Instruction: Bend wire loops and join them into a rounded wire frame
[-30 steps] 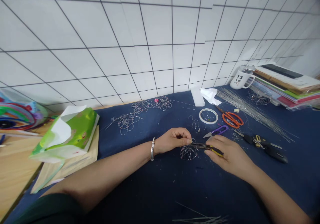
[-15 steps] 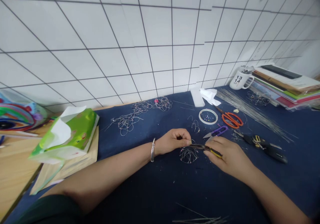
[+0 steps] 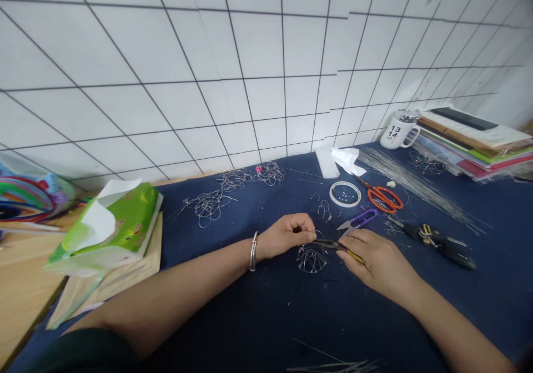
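Note:
My left hand (image 3: 291, 233), with a silver bangle on the wrist, is closed in a pinch on a thin wire, most of it hidden by the fingers. My right hand (image 3: 378, 255) is wrapped around pliers (image 3: 330, 243) with yellow-and-black handles. The pliers' jaws meet the wire right at my left fingertips. Just below them, a rounded openwork wire piece (image 3: 312, 260) with small reddish beads sits over the dark blue cloth (image 3: 233, 317). Purple thread snips (image 3: 363, 217) lie beyond my right hand.
Orange-handled scissors (image 3: 385, 200), a round white-rimmed dish (image 3: 332, 195) of beads and a black tool (image 3: 456, 253) lie to the right. Straight wires (image 3: 420, 187), a white mug (image 3: 397, 133) and stacked books (image 3: 470, 140) stand behind. Coiled wire pieces (image 3: 210, 206) and a green tissue pack (image 3: 137, 212) are left.
The view has shifted slightly. Both hands keep almost the same pose, the pliers still at the left fingertips.

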### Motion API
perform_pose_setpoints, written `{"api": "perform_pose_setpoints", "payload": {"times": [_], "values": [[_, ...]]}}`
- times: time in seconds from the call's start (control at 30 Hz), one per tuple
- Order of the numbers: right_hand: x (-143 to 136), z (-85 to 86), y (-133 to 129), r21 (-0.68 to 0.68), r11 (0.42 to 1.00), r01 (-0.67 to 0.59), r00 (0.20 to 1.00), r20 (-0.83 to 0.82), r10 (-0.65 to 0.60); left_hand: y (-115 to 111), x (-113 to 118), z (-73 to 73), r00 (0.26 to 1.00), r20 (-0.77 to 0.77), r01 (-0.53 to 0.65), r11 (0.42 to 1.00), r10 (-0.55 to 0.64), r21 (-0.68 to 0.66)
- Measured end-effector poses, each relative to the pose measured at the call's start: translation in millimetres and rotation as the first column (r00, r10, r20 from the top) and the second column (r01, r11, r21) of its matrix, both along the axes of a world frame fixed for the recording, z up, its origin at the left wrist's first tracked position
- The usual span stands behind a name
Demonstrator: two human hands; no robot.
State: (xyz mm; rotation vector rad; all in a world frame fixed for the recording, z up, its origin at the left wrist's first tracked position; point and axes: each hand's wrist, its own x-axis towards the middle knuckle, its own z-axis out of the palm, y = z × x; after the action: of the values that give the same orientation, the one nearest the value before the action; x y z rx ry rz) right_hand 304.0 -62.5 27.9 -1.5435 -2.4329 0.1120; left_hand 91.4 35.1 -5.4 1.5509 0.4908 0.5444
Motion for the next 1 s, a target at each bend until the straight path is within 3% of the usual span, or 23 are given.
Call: {"api": "perform_pose_setpoints", "payload": {"times": [1.0], "values": [[-0.3, -3.1, 2.1, -0.022, 0.999, 0.046, 0.998, -0.052, -0.047, -3.2, 2.8, -5.6, 0.993, -0.022, -0.117, 0.992, 0.118, 0.053]]}}
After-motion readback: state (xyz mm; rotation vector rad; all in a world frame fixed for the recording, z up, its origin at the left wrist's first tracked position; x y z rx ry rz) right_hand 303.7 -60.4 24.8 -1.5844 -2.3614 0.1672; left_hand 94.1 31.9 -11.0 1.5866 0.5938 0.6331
